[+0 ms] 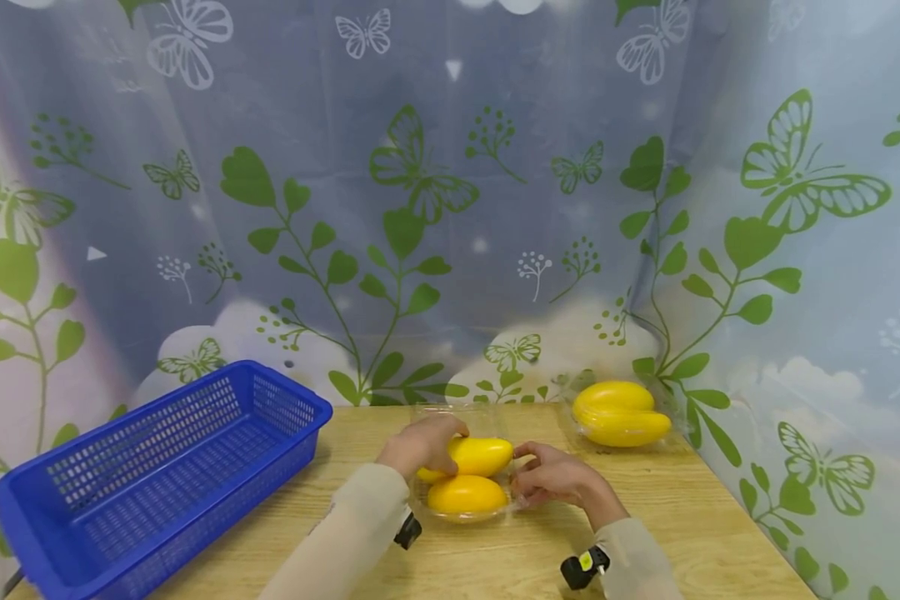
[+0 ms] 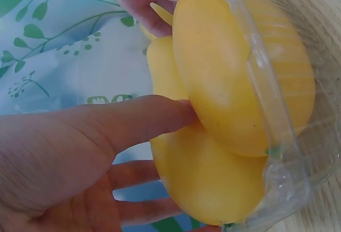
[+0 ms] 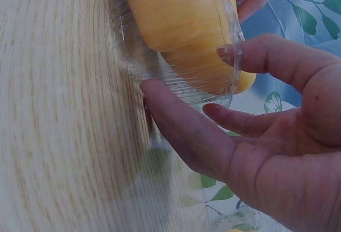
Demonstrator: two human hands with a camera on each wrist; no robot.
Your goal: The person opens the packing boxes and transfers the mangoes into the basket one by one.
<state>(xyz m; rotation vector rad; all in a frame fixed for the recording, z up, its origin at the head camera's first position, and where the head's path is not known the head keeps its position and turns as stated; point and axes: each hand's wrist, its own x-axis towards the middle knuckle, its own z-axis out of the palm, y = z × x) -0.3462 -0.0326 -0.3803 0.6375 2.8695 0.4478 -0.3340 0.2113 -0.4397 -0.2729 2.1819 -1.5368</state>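
Note:
A clear plastic container [image 1: 515, 502] lies mid-table with two yellow mangoes in it, the upper mango [image 1: 487, 455] resting against the lower mango [image 1: 467, 495]. My left hand [image 1: 438, 450] grips the upper mango's left end, fingers over the top. In the left wrist view its thumb [image 2: 160, 114] presses where the two mangoes [image 2: 213, 82] meet, with the fingers behind. My right hand [image 1: 528, 479] pinches the container's right edge. In the right wrist view the thumb [image 3: 250, 56] sits on the container's rim [image 3: 133, 56] and the index finger lies under it.
A second clear container with two mangoes [image 1: 621, 414] sits at the back right of the wooden table [image 1: 682, 517]. A blue perforated basket [image 1: 157, 467] stands on the left, overhanging the table's edge. A leaf-and-butterfly curtain [image 1: 450, 208] closes off the back and sides.

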